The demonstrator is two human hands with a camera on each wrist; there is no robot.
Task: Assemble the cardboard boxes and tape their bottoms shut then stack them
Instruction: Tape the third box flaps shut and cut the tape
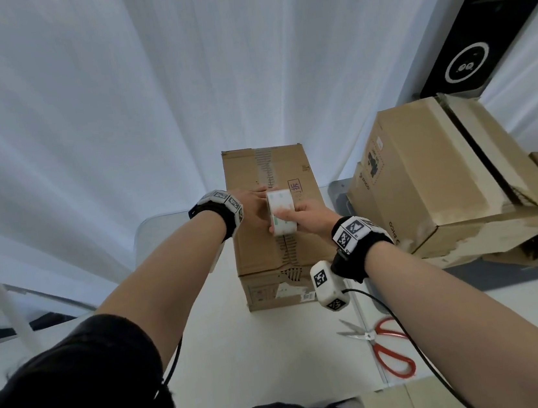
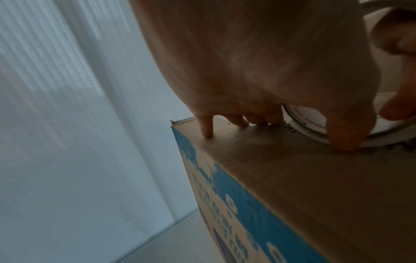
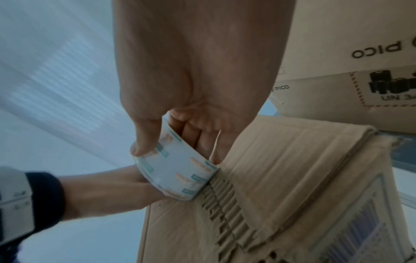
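Observation:
A brown cardboard box (image 1: 243, 173) stands on the white table (image 1: 262, 357), its taped, torn centre seam facing up. My right hand (image 1: 299, 212) grips a white printed tape roll (image 1: 281, 214), which stands on edge on the seam about mid-length. In the right wrist view the thumb lies on the tape roll (image 3: 178, 170) and the fingers reach inside its core. My left hand (image 1: 252, 202) presses on the box top just left of the roll. In the left wrist view its fingertips (image 2: 208, 132) bear on the box (image 2: 292, 178) and the thumb touches down beside the tape roll (image 2: 310, 122).
A larger cardboard box (image 1: 443, 175) marked PICO sits at the right on more cardboard and a grey mat (image 1: 506, 273). Red-handled scissors (image 1: 386, 345) lie on the table near my right forearm. White curtains (image 1: 113, 104) hang behind, and a black device (image 1: 489, 24) stands at the far right.

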